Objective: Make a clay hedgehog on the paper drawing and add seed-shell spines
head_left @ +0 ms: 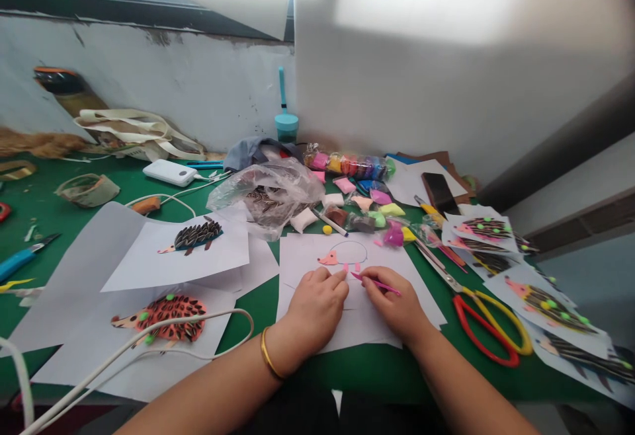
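Observation:
A sheet of white paper [307,250] lies before me with a hedgehog outline drawn in blue. Its face [327,258] is peach-coloured clay, and two short pink clay legs [357,267] hang under the outline. My left hand [315,309] rests on the sheet, fingers curled and close together, the index fingertip touching the left leg; whether anything is under the fingers is hidden. Pinched in my right hand [394,299] is a thin pink clay modelling tool [381,283], its pointed tip just below the right leg.
Scissors [454,283] lie open at right, beside finished hedgehog pictures [550,303]. Behind the sheet are small clay packets [380,196] and a plastic bag [268,190] of striped seeds. More hedgehog pictures [193,233] lie left, crossed by a white cable [198,319].

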Demonstrator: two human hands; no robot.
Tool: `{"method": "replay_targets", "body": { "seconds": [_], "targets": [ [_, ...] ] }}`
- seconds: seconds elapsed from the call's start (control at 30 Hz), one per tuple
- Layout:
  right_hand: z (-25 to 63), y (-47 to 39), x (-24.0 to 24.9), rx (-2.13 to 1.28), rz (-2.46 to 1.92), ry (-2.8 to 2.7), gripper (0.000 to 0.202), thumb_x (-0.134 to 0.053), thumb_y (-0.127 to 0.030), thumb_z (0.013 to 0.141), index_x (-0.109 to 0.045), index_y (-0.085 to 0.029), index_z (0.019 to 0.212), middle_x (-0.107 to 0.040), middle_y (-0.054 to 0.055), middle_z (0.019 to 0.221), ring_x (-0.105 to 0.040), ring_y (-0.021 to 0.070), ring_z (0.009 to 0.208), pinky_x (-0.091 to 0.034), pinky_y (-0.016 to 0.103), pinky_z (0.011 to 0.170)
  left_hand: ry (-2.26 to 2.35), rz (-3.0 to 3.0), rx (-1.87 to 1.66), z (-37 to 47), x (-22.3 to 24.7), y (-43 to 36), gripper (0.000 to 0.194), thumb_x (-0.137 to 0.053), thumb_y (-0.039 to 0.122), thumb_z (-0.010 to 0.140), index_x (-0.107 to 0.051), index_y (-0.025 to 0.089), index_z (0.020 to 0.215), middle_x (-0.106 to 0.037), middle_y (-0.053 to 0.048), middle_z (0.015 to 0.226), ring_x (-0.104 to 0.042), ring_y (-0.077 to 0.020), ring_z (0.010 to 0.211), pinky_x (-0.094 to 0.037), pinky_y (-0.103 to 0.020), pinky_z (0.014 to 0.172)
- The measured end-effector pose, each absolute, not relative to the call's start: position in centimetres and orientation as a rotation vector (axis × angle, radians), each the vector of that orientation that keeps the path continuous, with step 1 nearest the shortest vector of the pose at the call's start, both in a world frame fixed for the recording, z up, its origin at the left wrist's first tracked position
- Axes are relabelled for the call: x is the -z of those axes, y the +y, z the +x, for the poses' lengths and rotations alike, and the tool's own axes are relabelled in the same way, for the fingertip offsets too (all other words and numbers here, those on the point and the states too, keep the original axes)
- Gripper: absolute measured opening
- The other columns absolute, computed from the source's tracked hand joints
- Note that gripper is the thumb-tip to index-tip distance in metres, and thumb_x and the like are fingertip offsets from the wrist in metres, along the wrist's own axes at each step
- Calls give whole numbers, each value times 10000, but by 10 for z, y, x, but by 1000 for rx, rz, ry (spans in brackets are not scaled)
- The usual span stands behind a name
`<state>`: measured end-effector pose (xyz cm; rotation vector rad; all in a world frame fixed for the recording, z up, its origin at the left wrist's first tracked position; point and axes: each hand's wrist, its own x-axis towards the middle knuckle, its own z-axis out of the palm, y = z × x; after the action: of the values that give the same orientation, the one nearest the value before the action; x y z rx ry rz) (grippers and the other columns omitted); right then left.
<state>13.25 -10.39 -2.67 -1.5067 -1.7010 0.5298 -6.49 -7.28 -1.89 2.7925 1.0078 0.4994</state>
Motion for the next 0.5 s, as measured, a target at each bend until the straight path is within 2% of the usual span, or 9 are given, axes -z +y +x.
{"method": "replay_targets", "body": {
  "seconds": [0.1, 0.17, 0.3, 0.5],
  "targets": [
    [133, -104, 25, -524, -1496, -1688, 133, -554, -279, 920, -675, -224, 923, -719, 48, 917, -668, 209, 868, -530, 327, 785, 1025, 2565, -743, -68, 15, -69, 119, -519, 137, 916, -628, 186, 908, -623, -86, 1297, -590, -243, 1031, -502, -447, 911],
    [131, -105, 22, -513, -1472, -1680, 135, -551, -278, 926, -675, -225, 923, -717, 50, 904, -667, 209, 856, -533, 330, 773, 1049, 2321, -917, -70, 12, -65, 135, -504, 164, 935, -632, 194, 905, -629, -91, 1223, -580, -228, 1094, -491, -422, 958],
    [125, -110, 16, -475, -1336, -1690, 133, -533, -249, 944, -663, -234, 960, -701, 53, 888, -654, 205, 840, -530, 342, 760, 1018, 1919, -1024, -71, 12, -58, 98, -561, 218, 919, -654, 211, 888, -642, -45, 940, -614, -186, 927, -522, -362, 869],
    [119, -116, 15, -425, -1225, -1736, 134, -542, -197, 936, -646, -245, 1006, -690, 60, 905, -640, 211, 850, -523, 367, 759, 1052, 1786, -996, -69, 11, -59, 32, -664, 175, 816, -662, 207, 815, -618, -15, 857, -586, -159, 800, -507, -313, 759]
  ]
}}
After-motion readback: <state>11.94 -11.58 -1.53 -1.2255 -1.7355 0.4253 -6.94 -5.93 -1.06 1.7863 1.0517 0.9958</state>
